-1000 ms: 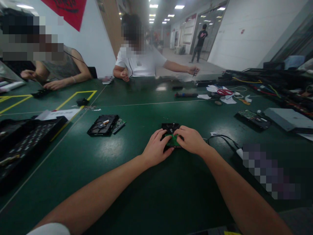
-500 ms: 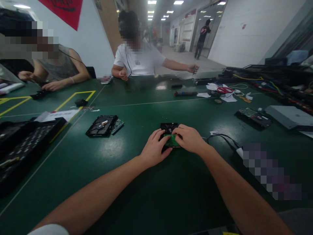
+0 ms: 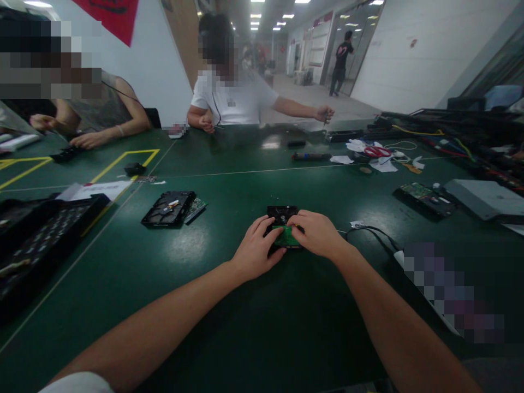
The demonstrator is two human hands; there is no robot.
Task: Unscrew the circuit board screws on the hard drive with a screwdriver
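A black hard drive (image 3: pixel 282 213) lies on the green tabletop in front of me, its green circuit board (image 3: pixel 286 238) facing up. My left hand (image 3: pixel 257 244) grips the drive from its left side, fingers on the far part and thumb at the near edge. Over the right part of the board, my right hand (image 3: pixel 317 232) is closed with its fingertips pinched together. Whatever sits between those fingertips is too small and hidden to make out.
Left of my hands rest another hard drive (image 3: pixel 168 209) and a loose circuit board (image 3: pixel 195 211). A black tray (image 3: pixel 88 215) stands farther left. On the right are a hard drive (image 3: pixel 426 199), a grey metal box (image 3: pixel 487 197) and a black cable (image 3: pixel 374 232). Two people sit across the table.
Both hands stay at the hard drive in nearly the same pose. The whole view has shifted slightly.
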